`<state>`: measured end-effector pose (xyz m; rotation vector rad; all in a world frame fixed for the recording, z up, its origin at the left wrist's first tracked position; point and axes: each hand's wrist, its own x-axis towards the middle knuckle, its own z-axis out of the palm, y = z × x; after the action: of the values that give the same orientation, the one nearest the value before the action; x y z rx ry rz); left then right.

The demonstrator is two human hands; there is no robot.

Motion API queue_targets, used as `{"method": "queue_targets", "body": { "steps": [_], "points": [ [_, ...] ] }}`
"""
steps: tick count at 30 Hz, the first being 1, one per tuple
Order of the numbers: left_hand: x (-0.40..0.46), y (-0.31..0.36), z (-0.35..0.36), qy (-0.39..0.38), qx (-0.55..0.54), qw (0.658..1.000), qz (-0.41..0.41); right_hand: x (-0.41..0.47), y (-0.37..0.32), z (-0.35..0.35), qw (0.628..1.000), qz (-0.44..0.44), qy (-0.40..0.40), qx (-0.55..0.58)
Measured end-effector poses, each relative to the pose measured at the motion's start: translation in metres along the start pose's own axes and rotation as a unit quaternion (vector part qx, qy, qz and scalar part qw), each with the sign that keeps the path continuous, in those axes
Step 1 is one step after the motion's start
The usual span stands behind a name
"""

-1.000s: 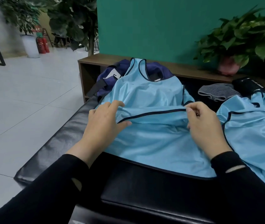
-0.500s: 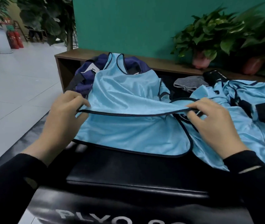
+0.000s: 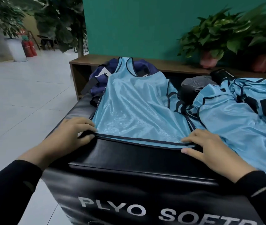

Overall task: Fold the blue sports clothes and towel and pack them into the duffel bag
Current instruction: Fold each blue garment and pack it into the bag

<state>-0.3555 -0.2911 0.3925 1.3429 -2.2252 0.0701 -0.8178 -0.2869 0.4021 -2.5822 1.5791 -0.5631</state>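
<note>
A light blue sleeveless jersey [image 3: 137, 108] with dark trim lies flat on the black padded box [image 3: 129, 159], neck pointing away from me. My left hand [image 3: 70, 135] pinches the hem at its left corner. My right hand [image 3: 210, 148] pinches the hem at its right corner, thumb under the edge. More light blue sports clothes [image 3: 236, 120] lie crumpled to the right. The navy duffel bag [image 3: 103, 75] sits behind the jersey, partly covered by its straps. A grey towel [image 3: 195, 83] lies folded at the back.
A wooden shelf [image 3: 169, 65] runs along the green wall with potted plants [image 3: 210, 39] on it. A black bottle-like object [image 3: 221, 75] lies near the towel. White tiled floor [image 3: 23, 95] opens to the left, with fire extinguishers [image 3: 29, 47] far back.
Both hands have pulled the jersey's hem toward me and laid it down flat near the box's front edge. The camera view shifted back and down.
</note>
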Motion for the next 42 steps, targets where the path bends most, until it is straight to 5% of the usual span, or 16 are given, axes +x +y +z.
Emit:
{"method": "queue_targets", "body": {
  "steps": [7, 13, 18, 25, 29, 34, 42],
  "points": [
    [0.003, 0.014, 0.006, 0.024, 0.057, 0.998, -0.034, 0.002, -0.017, 0.012, 0.989, -0.02, 0.115, -0.088],
    [0.001, 0.035, 0.004, 0.035, 0.022, 0.996, -0.079, 0.0, -0.032, -0.002, 0.992, 0.052, 0.106, 0.039],
    [-0.015, 0.046, -0.003, -0.044, 0.049, 0.996, -0.058, -0.01, -0.044, -0.031, 0.999, 0.028, 0.018, -0.003],
    [-0.024, 0.082, -0.053, 0.137, 0.063, 0.979, -0.135, -0.022, -0.061, -0.087, 0.991, 0.023, 0.038, -0.124],
    [0.001, 0.108, -0.111, 0.225, 0.1, 0.956, -0.16, -0.019, -0.083, -0.14, 0.987, 0.088, 0.114, -0.069],
    [0.049, 0.145, -0.197, 0.321, -0.005, 0.923, -0.212, -0.01, -0.118, -0.233, 0.966, 0.092, 0.226, 0.079],
    [0.072, 0.149, -0.236, 0.286, 0.029, 0.931, -0.224, 0.004, -0.119, -0.268, 0.966, 0.104, 0.173, 0.158]
  ]
}}
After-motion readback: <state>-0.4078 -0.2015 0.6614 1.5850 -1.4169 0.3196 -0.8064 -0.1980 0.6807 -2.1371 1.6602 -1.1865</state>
